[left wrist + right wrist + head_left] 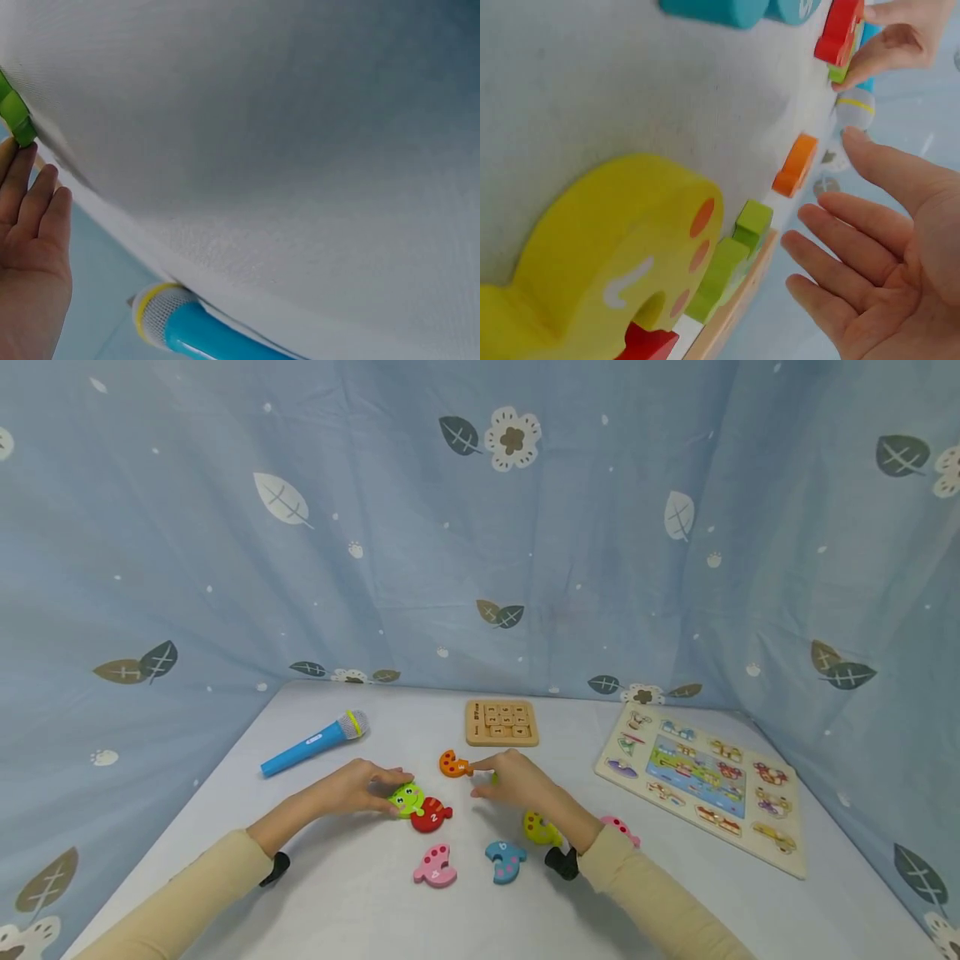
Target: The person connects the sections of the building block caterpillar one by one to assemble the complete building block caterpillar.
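Note:
My left hand [354, 787] pinches a green caterpillar-face puzzle piece [406, 798] between thumb and fingers. Joined to that face is a red piece [431, 816] numbered 2. An orange dotted piece [453, 765] lies just off the fingertips of my right hand [519, 782]. In the right wrist view that hand's fingers are extended, with nothing between them. A green piece [724, 274] sits beneath it, mostly hidden in the head view. Closer to me lie a pink piece [435, 867], a blue piece [506, 861] and a yellow-green piece [540, 828].
A blue toy microphone [307, 749] lies at the back left. Behind the pieces is a wooden number slide puzzle [474, 732]. To the right rests a large picture puzzle board [750, 842]. Another pink piece [624, 829] is partly covered by my right forearm.

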`<state>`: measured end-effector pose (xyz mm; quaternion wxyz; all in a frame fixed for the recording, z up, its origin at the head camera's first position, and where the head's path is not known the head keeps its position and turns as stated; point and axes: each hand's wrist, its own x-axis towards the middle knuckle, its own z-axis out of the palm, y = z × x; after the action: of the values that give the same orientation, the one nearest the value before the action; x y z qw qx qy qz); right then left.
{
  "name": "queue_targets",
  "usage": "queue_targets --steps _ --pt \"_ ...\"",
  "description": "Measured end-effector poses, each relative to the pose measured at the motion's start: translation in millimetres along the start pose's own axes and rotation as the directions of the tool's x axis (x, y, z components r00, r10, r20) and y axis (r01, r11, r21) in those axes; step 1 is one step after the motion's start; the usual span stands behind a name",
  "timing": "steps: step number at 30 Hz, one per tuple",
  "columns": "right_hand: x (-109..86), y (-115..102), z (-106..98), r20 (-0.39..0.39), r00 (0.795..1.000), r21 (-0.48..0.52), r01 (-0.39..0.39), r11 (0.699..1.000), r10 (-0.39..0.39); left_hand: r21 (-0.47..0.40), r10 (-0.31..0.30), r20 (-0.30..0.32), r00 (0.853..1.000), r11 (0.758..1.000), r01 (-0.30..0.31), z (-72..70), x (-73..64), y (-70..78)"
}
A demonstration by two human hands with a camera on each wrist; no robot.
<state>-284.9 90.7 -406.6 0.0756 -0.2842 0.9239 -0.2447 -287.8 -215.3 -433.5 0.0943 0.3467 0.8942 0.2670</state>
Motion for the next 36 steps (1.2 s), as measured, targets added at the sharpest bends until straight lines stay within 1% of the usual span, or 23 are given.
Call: queue_targets --steps 4,10,16,19,22,26,33,36 --pt "4.1 4.0 0.0 0.013 1.000 -0.029 0.007 1.000 -0.007 -0.005 -0.008 -0.004 1.000 1.000 0.008 0.9 -0.1 -0.8" --pt "7.8 3.6 3.4 0.019 1.000 -0.095 0.013 0.995 -0.011 -0.007 -0.007 -0.007 1.000 1.000 0.007 3.0 -0.1 -2.2" --pt "9.7 0.3 8.0 0.067 0.998 -0.222 0.003 0.975 0.013 -0.005 0.000 -0.007 1.000 1.000 0.000 3.7 -1.2 -1.9" --pt "9.9 -0.4 6.9 0.063 0.998 -0.255 -0.009 0.967 0.026 -0.013 -0.002 -0.005 1.000 1.000 0.002 2.8 -1.2 -1.1" --pt "9.7 0.2 4.8 0.057 0.997 -0.248 -0.027 0.968 0.042 -0.016 -0.003 -0.002 1.000 1.000 0.003 2.4 -0.9 -1.1" --pt "10.0 2.0 3.0 0.043 0.996 -0.213 -0.070 0.974 0.081 -0.017 -0.005 0.003 1.000 1.000 0.005 2.5 -0.5 -0.7" --pt "16.5 8.8 3.0 -0.020 0.998 -0.154 -0.060 0.986 0.058 -0.002 -0.014 0.007 1.000 1.000 0.014 2.1 -0.2 -0.4" --pt "21.2 9.5 3.1 -0.029 0.997 -0.140 -0.075 0.987 0.071 0.002 -0.017 0.009 1.000 1.000 0.017 1.6 -0.4 0.3"
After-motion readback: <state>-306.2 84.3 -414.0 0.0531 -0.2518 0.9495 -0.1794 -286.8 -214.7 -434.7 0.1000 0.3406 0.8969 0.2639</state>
